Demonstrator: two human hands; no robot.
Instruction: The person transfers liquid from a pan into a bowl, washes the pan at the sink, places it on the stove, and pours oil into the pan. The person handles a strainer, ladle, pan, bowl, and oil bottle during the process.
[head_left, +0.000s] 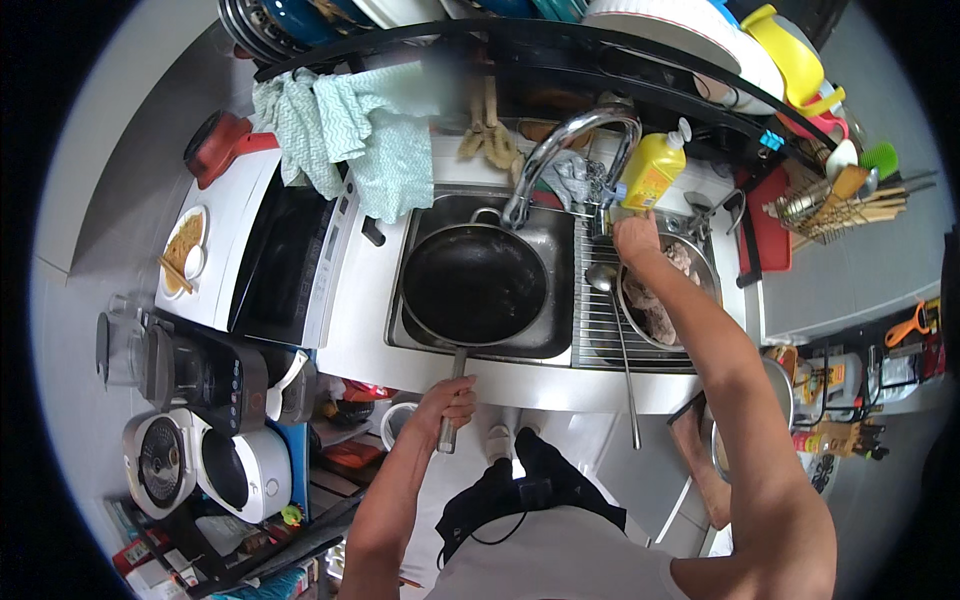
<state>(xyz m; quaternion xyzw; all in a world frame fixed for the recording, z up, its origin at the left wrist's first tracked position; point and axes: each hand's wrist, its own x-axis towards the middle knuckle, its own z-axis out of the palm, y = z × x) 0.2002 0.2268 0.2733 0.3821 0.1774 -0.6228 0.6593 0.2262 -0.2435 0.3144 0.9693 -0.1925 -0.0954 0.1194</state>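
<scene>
My left hand (448, 405) is closed around the metal handle of a dark wok (475, 285), which rests over the left sink basin (559, 330). My right hand (637, 234) reaches to the back of the sink, just below a yellow pump bottle (654, 172); its fingertips are partly hidden, and whether they grip anything is unclear. A chrome faucet (551, 142) arches between wok and bottle. Under my right forearm, a metal bowl (714, 281) holds pieces of raw-looking meat (660, 319). A long-handled ladle (621, 330) lies across the roll-up drying rack (592, 322) beside the bowl.
Green-white cloths (394, 161) hang from a black dish rack (525, 37) above the sink. A white countertop oven (225, 195) stands left, bearing a plate of food (172, 281) and a red pan (214, 150). A wire utensil basket (825, 221) is at right. Another person's bare leg (701, 469) shows lower right.
</scene>
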